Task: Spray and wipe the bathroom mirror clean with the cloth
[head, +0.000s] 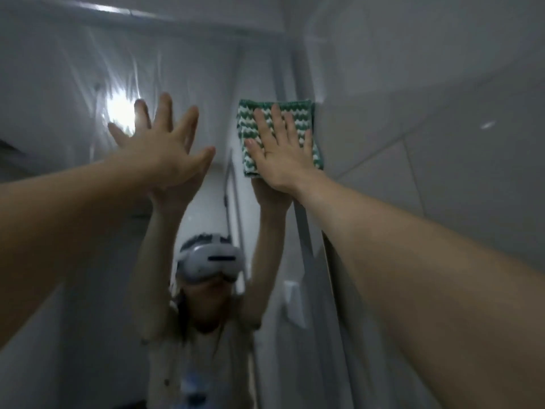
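Note:
The bathroom mirror (pixel 88 84) fills the left and centre of the head view and shows streaks and a bright light glare. A folded green and white cloth (pixel 306 113) lies flat against the glass near the mirror's right edge. My right hand (pixel 280 152) presses on the cloth with flat, spread fingers. My left hand (pixel 165 146) is raised with spread fingers flat near the glass, holding nothing. No spray bottle is in view.
The mirror's right frame edge (pixel 303 219) runs down beside the cloth. Grey wall tiles (pixel 427 128) lie to the right. My reflection with a white headset (pixel 212 261) and both raised arms shows in the lower glass.

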Demonstrator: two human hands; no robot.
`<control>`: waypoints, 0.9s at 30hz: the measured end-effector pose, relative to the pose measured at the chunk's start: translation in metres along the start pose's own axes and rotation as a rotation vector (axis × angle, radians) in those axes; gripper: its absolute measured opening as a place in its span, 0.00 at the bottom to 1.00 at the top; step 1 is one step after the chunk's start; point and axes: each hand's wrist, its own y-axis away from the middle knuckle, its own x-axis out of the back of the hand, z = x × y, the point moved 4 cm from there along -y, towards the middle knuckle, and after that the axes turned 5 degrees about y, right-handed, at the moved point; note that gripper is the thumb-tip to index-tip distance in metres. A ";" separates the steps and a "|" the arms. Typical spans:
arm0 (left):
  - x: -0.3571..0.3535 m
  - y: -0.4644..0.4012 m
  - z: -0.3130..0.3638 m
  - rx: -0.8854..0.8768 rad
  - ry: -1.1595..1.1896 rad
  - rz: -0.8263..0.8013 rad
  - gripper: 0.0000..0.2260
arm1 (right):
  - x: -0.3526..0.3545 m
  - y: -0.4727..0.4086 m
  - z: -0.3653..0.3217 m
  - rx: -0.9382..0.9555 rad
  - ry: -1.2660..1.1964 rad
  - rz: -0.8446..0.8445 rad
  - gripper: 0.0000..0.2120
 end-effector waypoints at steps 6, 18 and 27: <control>-0.048 0.090 0.017 -0.065 0.014 0.036 0.30 | -0.033 0.077 0.000 -0.023 0.004 -0.042 0.28; -0.139 0.255 0.056 -0.214 -0.025 -0.002 0.28 | -0.112 0.261 0.005 0.016 0.029 -0.019 0.28; -0.175 0.372 0.040 -0.294 -0.094 -0.070 0.27 | -0.167 0.397 0.013 0.032 0.098 0.010 0.29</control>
